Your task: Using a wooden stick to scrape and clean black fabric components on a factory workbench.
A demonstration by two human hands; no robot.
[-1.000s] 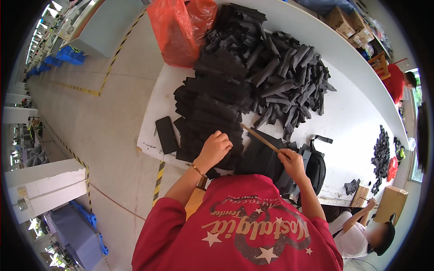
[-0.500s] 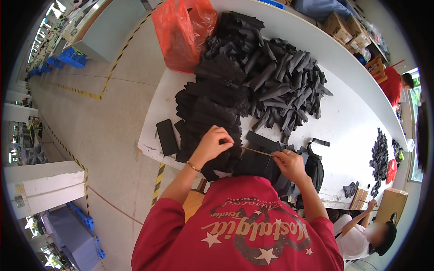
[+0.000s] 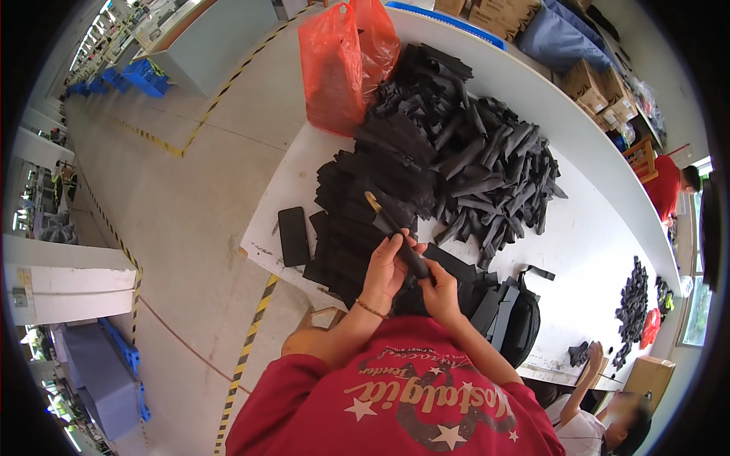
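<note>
Above the near edge of the table, my left hand (image 3: 386, 270) and my right hand (image 3: 441, 289) close together around a dark fabric tube (image 3: 413, 264). From its far end a slim tan stick-like tip (image 3: 372, 201) sticks out; the rest of that piece is hidden in the cloth. Both sets of fingers are closed, the left ones midway along the tube and the right ones pinching its near end. Beneath and beyond them lies a stack of flat black fabric pieces (image 3: 380, 182). Farther right spreads a heap of narrow dark fabric tubes (image 3: 502, 167).
A black phone (image 3: 293, 236) lies by the table's left corner. An orange-red plastic bag (image 3: 334, 76) stands at the far left of the white table (image 3: 585, 228). Right of my hands is a black backpack (image 3: 523, 323). One person sits at the lower right, another beyond the partition.
My hands have come closer together. The thin brown stick stretched between them before is now mostly inside a dark fabric tube. The view has shifted slightly.
</note>
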